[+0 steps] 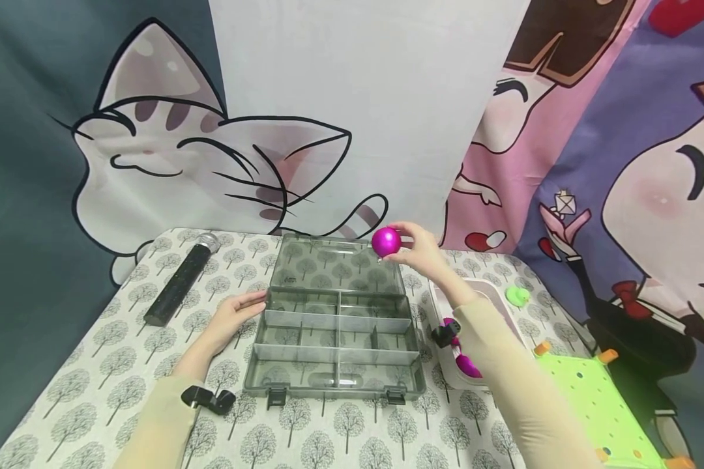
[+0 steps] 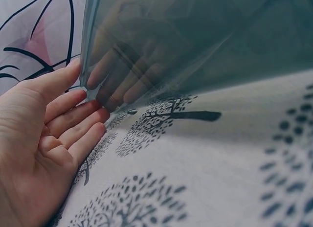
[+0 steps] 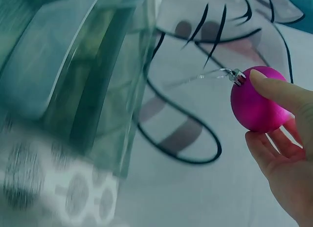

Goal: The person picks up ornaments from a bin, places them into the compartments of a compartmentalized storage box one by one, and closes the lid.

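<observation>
A magenta ball ornament (image 1: 386, 241) with a silver cap is pinched between the thumb and fingers of the right hand (image 1: 418, 251), above the back right of a clear grey divided box (image 1: 337, 319). In the right wrist view the ornament (image 3: 259, 101) has a thin silver string, and the right hand (image 3: 288, 134) holds it from the side. The box's lid (image 1: 334, 264) lies folded back, and its compartments hold nothing. At the box's left side rests the left hand (image 1: 232, 317), fingers extended; in the left wrist view this hand (image 2: 54, 134) has its fingertips against the box wall (image 2: 146, 51).
A black microphone (image 1: 178, 280) lies at the left. On the right stand a white bin (image 1: 440, 299) with magenta items (image 1: 467, 366), partly hidden by the right forearm, a green duck (image 1: 517, 296) and a lime-green pegged toy (image 1: 592, 397). A printed cloth hangs behind.
</observation>
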The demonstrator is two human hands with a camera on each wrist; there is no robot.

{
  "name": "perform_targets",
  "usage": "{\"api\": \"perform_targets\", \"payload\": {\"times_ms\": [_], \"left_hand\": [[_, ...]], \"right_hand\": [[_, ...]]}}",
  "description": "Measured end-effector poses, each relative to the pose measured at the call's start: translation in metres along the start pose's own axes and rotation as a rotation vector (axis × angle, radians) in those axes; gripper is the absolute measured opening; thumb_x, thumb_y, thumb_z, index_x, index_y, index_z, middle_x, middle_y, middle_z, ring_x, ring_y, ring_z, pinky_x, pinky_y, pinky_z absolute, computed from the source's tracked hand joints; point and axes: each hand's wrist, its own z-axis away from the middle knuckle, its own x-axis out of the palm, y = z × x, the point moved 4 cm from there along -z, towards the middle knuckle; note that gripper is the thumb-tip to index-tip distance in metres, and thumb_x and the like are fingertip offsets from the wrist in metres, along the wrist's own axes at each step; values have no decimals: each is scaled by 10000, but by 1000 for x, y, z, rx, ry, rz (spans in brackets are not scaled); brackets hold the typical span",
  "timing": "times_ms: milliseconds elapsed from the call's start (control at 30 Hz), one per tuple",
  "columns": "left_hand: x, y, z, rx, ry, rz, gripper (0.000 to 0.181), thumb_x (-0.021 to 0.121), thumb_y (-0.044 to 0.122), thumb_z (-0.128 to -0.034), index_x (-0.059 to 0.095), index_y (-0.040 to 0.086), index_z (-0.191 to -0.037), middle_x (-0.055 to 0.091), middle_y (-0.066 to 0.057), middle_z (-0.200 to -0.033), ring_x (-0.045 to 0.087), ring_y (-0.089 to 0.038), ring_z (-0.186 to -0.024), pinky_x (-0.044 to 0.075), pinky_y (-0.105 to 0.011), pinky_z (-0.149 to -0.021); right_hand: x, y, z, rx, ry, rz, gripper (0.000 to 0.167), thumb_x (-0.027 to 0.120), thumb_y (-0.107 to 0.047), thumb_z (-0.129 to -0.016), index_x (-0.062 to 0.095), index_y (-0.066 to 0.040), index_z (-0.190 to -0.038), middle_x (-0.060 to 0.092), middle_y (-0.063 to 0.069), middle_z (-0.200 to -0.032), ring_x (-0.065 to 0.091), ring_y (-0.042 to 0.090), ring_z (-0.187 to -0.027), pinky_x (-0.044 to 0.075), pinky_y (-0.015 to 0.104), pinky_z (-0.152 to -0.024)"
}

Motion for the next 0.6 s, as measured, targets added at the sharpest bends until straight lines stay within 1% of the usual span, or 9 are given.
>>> {"api": "perform_targets", "payload": {"times_ms": [133, 200, 267, 333, 400, 467, 533, 600], "left_hand": [[1, -1, 0, -1, -1, -3, 529, 595, 215, -981, 455, -78, -1399, 476, -252, -1446, 424, -408, -1346, 391, -45, -951], [1, -1, 0, -3, -1, -6, 532, 596, 220, -980, 454, -74, -1401, 474, -250, -1447, 441, -376, -1342, 392, -47, -952], [1, -2, -1, -7, -1, -7, 536, 599, 226, -979, 455, -69, -1402, 474, -246, -1449, 498, -263, -1317, 393, -48, -954], [1, -3, -1, -9, -3, 2, 538, 601, 221, -977, 451, -71, -1403, 468, -250, -1452, 545, -94, -1246, 393, -50, -956], [1, -3, -1, -11, -3, 19, 539, 604, 209, -974, 447, -80, -1401, 459, -261, -1452, 546, 64, -1141, 396, -50, -956], [1, -3, -1, -12, -2, 33, 541, 605, 200, -972, 442, -87, -1400, 452, -270, -1452, 524, 157, -1058, 398, -49, -953], [1, -3, -1, -15, -1, 34, 543, 605, 202, -972, 441, -89, -1400, 453, -273, -1450, 524, 166, -1046, 400, -49, -952], [1, -3, 0, -18, 1, 26, 543, 604, 213, -974, 446, -85, -1399, 463, -268, -1446, 545, 98, -1108, 402, -52, -953]], "right_hand": [[23, -9, -9, -2, -31, -50, 763, 852, 8, -673, 518, -23, -1358, 534, 189, -1391, 594, 393, -1193, 509, 441, -1015], [34, -14, -12, -9, -47, -67, 764, 853, 5, -672, 518, -23, -1358, 537, 181, -1391, 593, 385, -1197, 509, 432, -1017], [44, -18, -14, -23, -60, -83, 762, 854, 10, -668, 522, -23, -1353, 545, 180, -1385, 593, 377, -1199, 512, 418, -1014], [54, -22, -15, -27, -80, -101, 760, 851, 13, -670, 524, -30, -1355, 545, 167, -1391, 595, 367, -1201, 518, 404, -1007], [64, -24, -16, -27, -100, -113, 756, 851, 12, -669, 533, -44, -1353, 549, 157, -1390, 599, 357, -1199, 521, 386, -1003], [74, -26, -16, -32, -125, -115, 756, 849, 18, -673, 530, -36, -1356, 547, 159, -1388, 598, 360, -1198, 523, 384, -1000], [84, -26, -17, -45, -149, -101, 750, 847, 14, -679, 529, -29, -1357, 549, 159, -1387, 597, 356, -1201, 525, 369, -996], [93, -27, -18, -62, -176, -92, 742, 845, 24, -680, 531, -10, -1351, 552, 177, -1376, 592, 364, -1205, 524, 367, -999]]}}
